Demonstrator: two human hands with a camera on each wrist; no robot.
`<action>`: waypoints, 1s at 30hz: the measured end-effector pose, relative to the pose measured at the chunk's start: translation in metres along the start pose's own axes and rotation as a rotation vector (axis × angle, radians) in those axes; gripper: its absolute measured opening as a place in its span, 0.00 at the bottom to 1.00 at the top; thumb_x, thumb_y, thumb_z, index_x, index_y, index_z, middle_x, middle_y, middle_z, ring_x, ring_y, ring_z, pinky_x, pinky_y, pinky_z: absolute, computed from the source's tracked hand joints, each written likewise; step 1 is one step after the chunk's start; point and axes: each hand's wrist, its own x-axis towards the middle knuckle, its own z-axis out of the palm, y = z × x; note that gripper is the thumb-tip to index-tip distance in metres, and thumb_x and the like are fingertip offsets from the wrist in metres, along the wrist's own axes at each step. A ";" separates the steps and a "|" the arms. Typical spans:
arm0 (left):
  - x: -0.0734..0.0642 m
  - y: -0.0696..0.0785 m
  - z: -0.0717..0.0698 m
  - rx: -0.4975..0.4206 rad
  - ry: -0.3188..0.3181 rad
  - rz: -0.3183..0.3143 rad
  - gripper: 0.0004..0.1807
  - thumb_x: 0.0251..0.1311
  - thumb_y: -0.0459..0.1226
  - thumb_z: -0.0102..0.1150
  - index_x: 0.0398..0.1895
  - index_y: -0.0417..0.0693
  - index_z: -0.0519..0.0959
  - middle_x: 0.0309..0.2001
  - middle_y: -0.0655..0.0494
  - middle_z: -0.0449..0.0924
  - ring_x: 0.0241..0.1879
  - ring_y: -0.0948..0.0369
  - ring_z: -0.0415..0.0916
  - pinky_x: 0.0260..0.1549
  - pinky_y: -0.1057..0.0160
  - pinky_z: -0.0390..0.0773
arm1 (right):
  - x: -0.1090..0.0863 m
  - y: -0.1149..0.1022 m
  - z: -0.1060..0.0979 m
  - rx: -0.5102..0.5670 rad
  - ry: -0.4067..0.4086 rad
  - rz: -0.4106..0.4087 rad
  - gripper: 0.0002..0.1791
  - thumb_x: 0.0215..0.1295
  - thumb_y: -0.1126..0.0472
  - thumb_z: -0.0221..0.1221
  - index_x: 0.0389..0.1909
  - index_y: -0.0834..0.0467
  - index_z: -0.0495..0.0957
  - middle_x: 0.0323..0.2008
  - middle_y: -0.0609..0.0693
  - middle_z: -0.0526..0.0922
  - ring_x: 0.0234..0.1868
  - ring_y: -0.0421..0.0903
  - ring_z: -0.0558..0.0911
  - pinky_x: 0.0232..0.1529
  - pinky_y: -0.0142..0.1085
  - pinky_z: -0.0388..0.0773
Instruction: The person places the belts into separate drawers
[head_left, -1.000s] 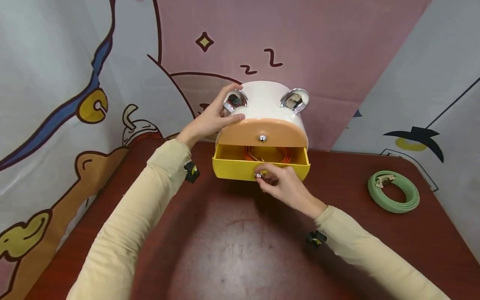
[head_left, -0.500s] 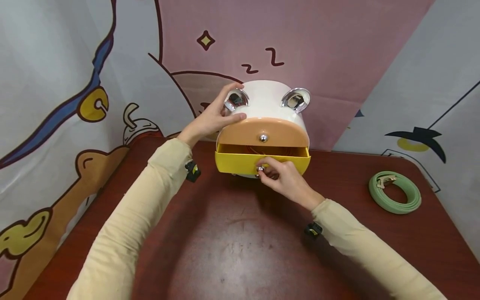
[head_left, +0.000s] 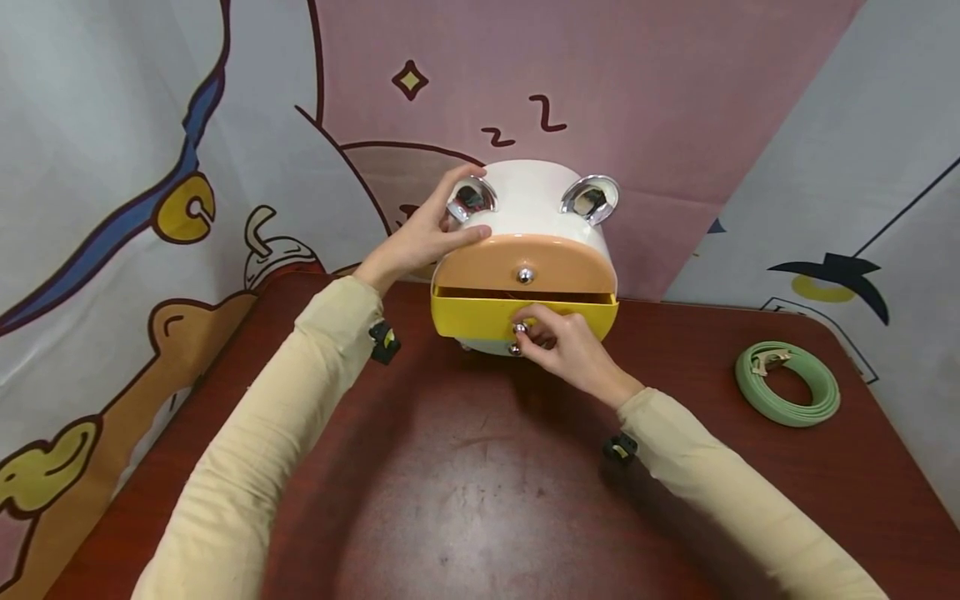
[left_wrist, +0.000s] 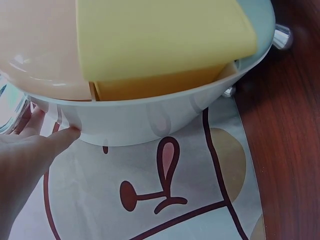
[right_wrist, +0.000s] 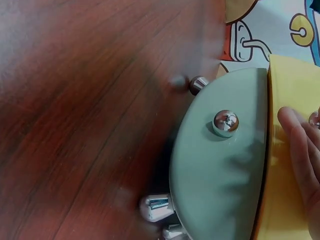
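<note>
A small animal-shaped drawer cabinet, white with silver ears, stands near the back of the table. My left hand grips its upper left side, the fingers around one ear and the thumb on the white shell. With thumb and fingertips, my right hand pinches the round silver knob of the yellow middle drawer. That drawer sticks out a little, a narrow dark gap showing above its front. Over it the orange top drawer is closed; below, the pale green bottom drawer is closed too.
A coiled green belt with a metal buckle lies on the right of the dark red wooden table. Behind the cabinet hangs a cartoon-printed cloth. Silver feet jut from the cabinet's underside.
My right hand has pushed the yellow drawer inward; the reddish coil seen inside it earlier is now almost entirely hidden. The left hand has kept its place on the cabinet.
</note>
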 end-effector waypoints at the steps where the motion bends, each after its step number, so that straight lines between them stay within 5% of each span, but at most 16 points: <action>1: -0.001 0.004 0.000 0.000 -0.003 -0.001 0.40 0.64 0.36 0.60 0.74 0.55 0.49 0.58 0.48 0.62 0.24 0.58 0.62 0.25 0.65 0.66 | 0.001 0.001 0.000 -0.001 0.003 0.007 0.11 0.59 0.72 0.62 0.43 0.62 0.77 0.32 0.52 0.85 0.28 0.39 0.84 0.30 0.33 0.80; 9: -0.008 0.028 0.003 0.008 -0.021 -0.026 0.38 0.66 0.33 0.57 0.73 0.50 0.49 0.57 0.44 0.63 0.19 0.63 0.55 0.22 0.68 0.62 | 0.006 0.006 0.001 -0.010 0.043 0.045 0.10 0.59 0.71 0.63 0.41 0.62 0.78 0.32 0.52 0.85 0.27 0.39 0.83 0.28 0.35 0.80; 20: 0.002 -0.001 -0.001 0.011 0.002 0.004 0.40 0.64 0.38 0.61 0.74 0.60 0.50 0.56 0.49 0.65 0.20 0.59 0.58 0.22 0.65 0.65 | 0.010 0.009 0.004 -0.041 0.067 0.048 0.09 0.58 0.71 0.63 0.39 0.61 0.78 0.29 0.49 0.85 0.26 0.39 0.82 0.26 0.35 0.78; 25: -0.007 0.021 0.000 0.023 -0.008 -0.026 0.39 0.64 0.35 0.60 0.73 0.52 0.50 0.55 0.45 0.64 0.20 0.61 0.55 0.23 0.66 0.62 | 0.010 0.008 0.007 -0.035 0.076 0.072 0.08 0.57 0.70 0.62 0.39 0.61 0.78 0.27 0.49 0.84 0.25 0.39 0.82 0.25 0.35 0.78; 30: -0.009 0.030 0.002 -0.016 -0.014 -0.037 0.44 0.58 0.31 0.66 0.73 0.49 0.50 0.66 0.47 0.55 0.48 0.56 0.68 0.47 0.60 0.70 | 0.009 0.009 0.009 -0.020 0.077 0.082 0.09 0.58 0.71 0.63 0.39 0.61 0.77 0.27 0.49 0.84 0.26 0.39 0.82 0.26 0.34 0.78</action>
